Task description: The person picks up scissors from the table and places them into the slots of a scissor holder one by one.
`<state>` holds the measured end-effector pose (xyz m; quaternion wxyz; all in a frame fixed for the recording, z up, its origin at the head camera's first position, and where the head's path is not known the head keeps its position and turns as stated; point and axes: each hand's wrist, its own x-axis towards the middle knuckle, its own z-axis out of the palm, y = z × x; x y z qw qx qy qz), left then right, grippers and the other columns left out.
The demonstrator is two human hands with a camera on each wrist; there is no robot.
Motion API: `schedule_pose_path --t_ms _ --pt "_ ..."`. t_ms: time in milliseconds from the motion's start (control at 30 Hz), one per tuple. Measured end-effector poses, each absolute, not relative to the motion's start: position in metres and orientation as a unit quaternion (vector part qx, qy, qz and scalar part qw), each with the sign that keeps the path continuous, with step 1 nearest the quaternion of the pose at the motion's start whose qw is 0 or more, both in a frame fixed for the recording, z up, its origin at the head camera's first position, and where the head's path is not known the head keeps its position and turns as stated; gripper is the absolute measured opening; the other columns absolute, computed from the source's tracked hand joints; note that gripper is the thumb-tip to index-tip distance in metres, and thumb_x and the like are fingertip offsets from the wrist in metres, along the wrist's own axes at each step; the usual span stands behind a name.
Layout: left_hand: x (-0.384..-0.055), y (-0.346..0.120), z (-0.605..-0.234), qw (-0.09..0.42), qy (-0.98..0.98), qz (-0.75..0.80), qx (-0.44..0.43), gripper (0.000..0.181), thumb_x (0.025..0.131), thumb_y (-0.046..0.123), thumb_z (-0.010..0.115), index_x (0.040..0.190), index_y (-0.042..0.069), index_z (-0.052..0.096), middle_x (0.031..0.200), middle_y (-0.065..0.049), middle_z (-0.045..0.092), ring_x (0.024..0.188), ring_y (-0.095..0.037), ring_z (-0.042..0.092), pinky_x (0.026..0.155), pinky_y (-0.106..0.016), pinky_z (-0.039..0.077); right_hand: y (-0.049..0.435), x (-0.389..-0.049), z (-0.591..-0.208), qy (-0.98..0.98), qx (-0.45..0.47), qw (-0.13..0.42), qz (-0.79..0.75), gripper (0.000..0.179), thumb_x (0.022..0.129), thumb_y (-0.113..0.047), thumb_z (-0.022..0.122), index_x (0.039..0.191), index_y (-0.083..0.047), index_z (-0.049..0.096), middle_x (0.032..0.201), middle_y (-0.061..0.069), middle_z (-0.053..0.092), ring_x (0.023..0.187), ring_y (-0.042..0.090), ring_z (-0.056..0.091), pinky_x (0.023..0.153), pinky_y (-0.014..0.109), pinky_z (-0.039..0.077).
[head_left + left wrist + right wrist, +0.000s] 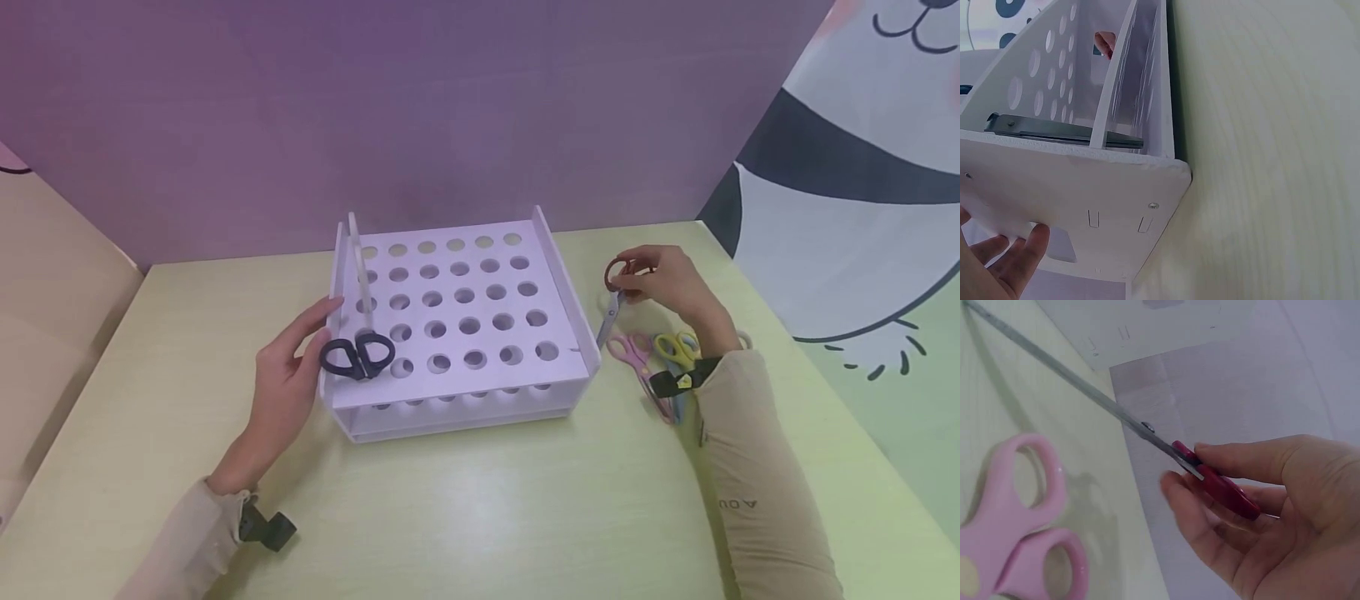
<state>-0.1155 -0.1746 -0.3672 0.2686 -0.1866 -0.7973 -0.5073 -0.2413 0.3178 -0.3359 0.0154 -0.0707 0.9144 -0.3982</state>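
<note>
A white rack (495, 379) with rows of round holes stands on the table. Black-handled scissors (358, 358) sit in its front left corner, handles up; the left wrist view shows their blade (1054, 129) inside, reaching through the lower shelf. My left hand (288, 367) rests its fingertips against the outside of the rack's left side panel (1085, 194), near a slot. At the rack's right side, my right hand (667, 279) pinches red-handled scissors (1229, 490) by the handles between thumb and fingers, blades slanting down toward the table.
Right of the rack lie pink scissors (637, 357) and yellow-handled scissors (678, 348), overlapping, partly under my right forearm. A pale handle loop (745, 339) shows beyond the wrist. A purple-grey wall (450, 117) rises behind the table; a panda picture (847, 242) stands at right.
</note>
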Motion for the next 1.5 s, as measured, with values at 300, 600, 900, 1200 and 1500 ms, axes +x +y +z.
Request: schedule_pose_path --t_ms 300,600,900,1200,1500 --pt "-0.116 -0.174 -0.367 0.267 -0.8 -0.505 -0.184 0.038 0.099 0.002 0.056 0.135 0.012 0.063 0.134 -0.007 0.063 0.121 -0.004 0.057 0.076 -0.008 0.048 0.311 -0.231 -0.32 0.912 -0.079 -0.024 -0.402 0.034 0.094 -0.013 0.069 0.124 0.002 0.064 0.101 0.022 0.065 0.071 0.023 0.069 0.059 0.023 0.057" --pt "-0.116 -0.175 -0.367 0.264 -0.799 -0.507 -0.185 0.038 0.1 0.002 0.056 0.136 0.012 0.063 0.135 -0.006 0.063 0.121 -0.004 0.057 0.076 -0.008 0.049 0.304 -0.224 -0.305 0.89 -0.08 -0.036 -0.447 0.033 0.094 -0.009 0.068 0.124 0.002 0.061 0.101 0.025 0.068 0.072 0.026 0.071 0.061 0.032 0.061" --pt "-0.115 -0.174 -0.366 0.27 -0.798 -0.505 -0.188 0.038 0.098 -0.001 0.057 0.134 0.01 0.064 0.133 -0.007 0.064 0.117 -0.004 0.059 0.062 -0.009 0.045 0.301 -0.218 -0.296 0.881 -0.091 -0.062 -0.461 0.036 0.093 -0.008 0.069 0.127 0.001 0.061 0.105 0.023 0.067 0.069 0.02 0.072 0.06 0.032 0.06" --pt "-0.116 -0.173 -0.366 0.268 -0.798 -0.506 -0.188 0.038 0.098 -0.001 0.057 0.134 0.01 0.063 0.134 -0.007 0.063 0.119 -0.005 0.058 0.061 -0.009 0.045 0.297 -0.206 -0.28 0.894 -0.079 -0.093 -0.431 0.039 0.094 -0.015 0.069 0.131 -0.005 0.062 0.109 0.021 0.066 0.07 0.013 0.072 0.06 0.027 0.059" --pt "-0.119 -0.175 -0.366 0.268 -0.803 -0.5 -0.185 0.037 0.1 0.003 0.055 0.135 0.012 0.063 0.135 -0.005 0.063 0.119 -0.006 0.059 0.061 -0.01 0.045 0.289 -0.193 -0.263 0.9 -0.085 -0.185 -0.385 0.035 0.093 -0.012 0.068 0.128 -0.004 0.065 0.106 0.025 0.069 0.062 -0.003 0.066 0.056 0.017 0.055"
